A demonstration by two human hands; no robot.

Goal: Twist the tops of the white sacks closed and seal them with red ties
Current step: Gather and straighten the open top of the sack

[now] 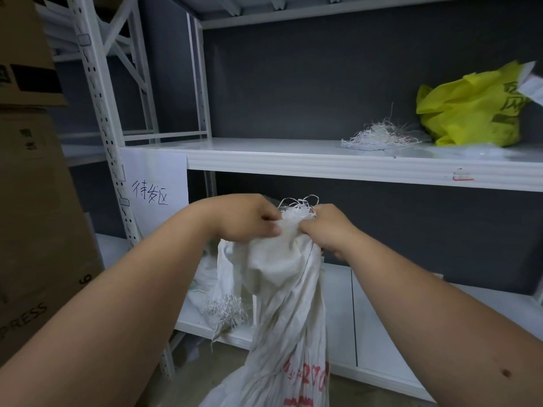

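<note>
We are looking down along two bare forearms that reach forward toward a white metal shelf unit [323, 165] against a dark grey wall. Between our hands hangs a white sack [288, 304] of woven material, with red print low on its front. Its top is gathered into a bunch at about the height of the middle shelf's underside, and frayed white threads stick up from that bunch.

Our left hand [249, 220] is closed around the gathered top from the left, fingers curled into the cloth. Our right hand [326, 227] is closed on the same bunch from the right, touching the fabric just beside the left hand. The sack's body drops straight down below both hands, in front of the lowest shelf.

A second piece of frayed white sacking [223, 306] lies on the lowest shelf, just left of the hanging sack. On the middle shelf, well to the right, sit a tangle of white threads [379, 136] and a yellow-green bag [470, 113]. Cardboard boxes [35, 201] stand stacked at the far left, and a handwritten paper sign [155, 189] hangs on the shelf front.
</note>
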